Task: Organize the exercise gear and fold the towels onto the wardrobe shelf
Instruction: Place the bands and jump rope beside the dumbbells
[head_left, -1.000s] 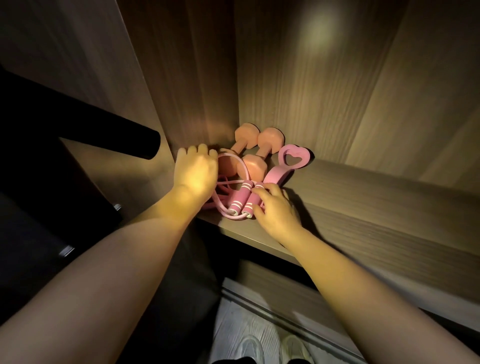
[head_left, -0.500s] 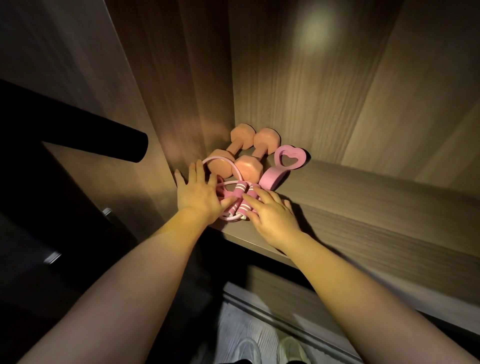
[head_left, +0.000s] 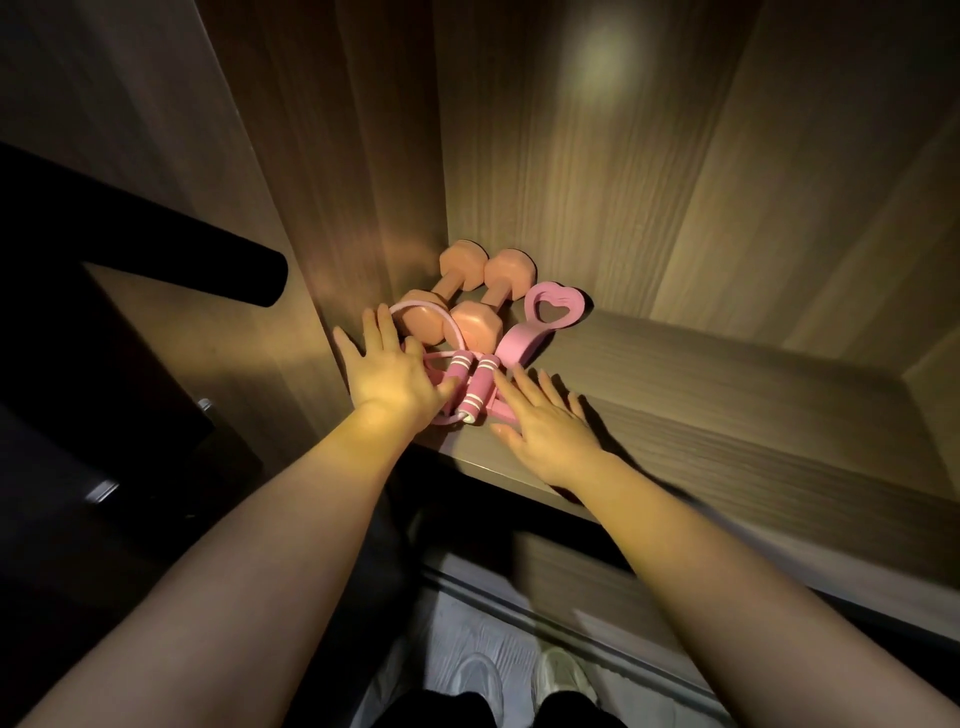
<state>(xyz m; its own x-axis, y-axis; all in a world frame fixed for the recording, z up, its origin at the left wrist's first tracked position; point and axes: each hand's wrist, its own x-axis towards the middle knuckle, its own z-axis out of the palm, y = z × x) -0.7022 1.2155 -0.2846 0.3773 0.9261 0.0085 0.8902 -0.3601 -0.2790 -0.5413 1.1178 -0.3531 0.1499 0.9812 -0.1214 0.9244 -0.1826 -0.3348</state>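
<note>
At the shelf's (head_left: 727, 395) nine-o'clock corner, left hand (head_left: 387, 376) and right hand (head_left: 545, 421) lay spread; the jump rope (head_left: 470, 382) likely wanted gentle nudging against the dumbbells (head_left: 475, 325).

The two dumbbells (head_left: 475, 325) are salmon-orange, and the heart-shaped grip (head_left: 524, 338) just right of the dumbbells is plain light pink. The jump rope handles (head_left: 480, 382) in front of the dumbbells are deeper pink with white bands; the cord (head_left: 415, 309) is pale pink. The wardrobe shelf (head_left: 727, 395) under the dumbbells shows brown wood grain.
</note>
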